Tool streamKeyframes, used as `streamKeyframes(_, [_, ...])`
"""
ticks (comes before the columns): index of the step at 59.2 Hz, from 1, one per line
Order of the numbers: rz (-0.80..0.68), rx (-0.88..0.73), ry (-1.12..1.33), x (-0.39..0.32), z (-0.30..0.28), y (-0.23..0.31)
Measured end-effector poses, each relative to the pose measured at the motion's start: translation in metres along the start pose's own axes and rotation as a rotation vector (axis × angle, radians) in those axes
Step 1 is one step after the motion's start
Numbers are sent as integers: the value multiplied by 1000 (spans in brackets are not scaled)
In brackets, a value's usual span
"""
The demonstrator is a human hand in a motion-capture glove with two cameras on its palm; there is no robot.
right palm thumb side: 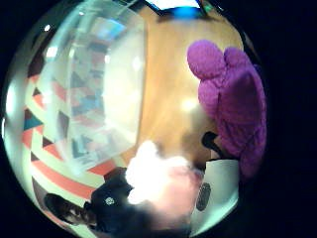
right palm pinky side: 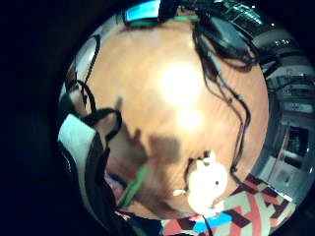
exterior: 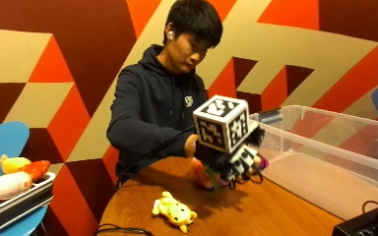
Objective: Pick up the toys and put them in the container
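My gloved right hand [exterior: 236,164] hovers above the wooden table [exterior: 274,211], just beside the near wall of the clear plastic container [exterior: 327,167]. Its fingers curl round a purple plush toy [right palm thumb side: 233,104], which pokes out on the container side [exterior: 263,162]. An orange and green toy [exterior: 205,178] hangs under the hand as well, its green end in the little finger side view [right palm pinky side: 133,187]. A small yellow plush animal [exterior: 174,210] lies on the table below the hand [right palm pinky side: 206,188]. The container [right palm thumb side: 94,84] looks empty.
Black cables and a dark box [exterior: 372,225] lie at the table's near right corner [right palm pinky side: 221,44]. A tray [exterior: 15,201] with several more toys rests on a blue chair at the left. The person sits behind the table.
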State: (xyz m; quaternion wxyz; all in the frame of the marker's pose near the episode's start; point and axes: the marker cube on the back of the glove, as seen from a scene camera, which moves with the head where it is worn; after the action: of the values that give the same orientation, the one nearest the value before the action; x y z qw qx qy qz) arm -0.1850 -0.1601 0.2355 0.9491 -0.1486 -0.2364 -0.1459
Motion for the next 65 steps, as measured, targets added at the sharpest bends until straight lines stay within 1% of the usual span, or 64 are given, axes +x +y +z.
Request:
streamKeyframes(4, [-56,111,-33,-19,-39,8])
streamKeyframes(11, [-150,254,-82,-58,-97,28])
streamKeyframes(15, [-221,352,-149,-87,-129,43])
streamKeyframes(20, [-309,456,-259,-118,-149,54])
streamKeyframes(26, [-389,537,-357,-154,-151,56])
streamKeyframes(31, [-407,485,-398,-177,-138,48])
streamKeyframes(38, [-426,281,-398,-199,-108,31])
streamKeyframes(44, [-410,243,-357,-198,-100,27])
streamKeyframes(50, [-405,183,-271,-185,-102,39])
streamKeyframes(59, [-376,102,-110,-147,-109,74])
streamKeyframes(65, [-307,26,-19,-109,-108,92])
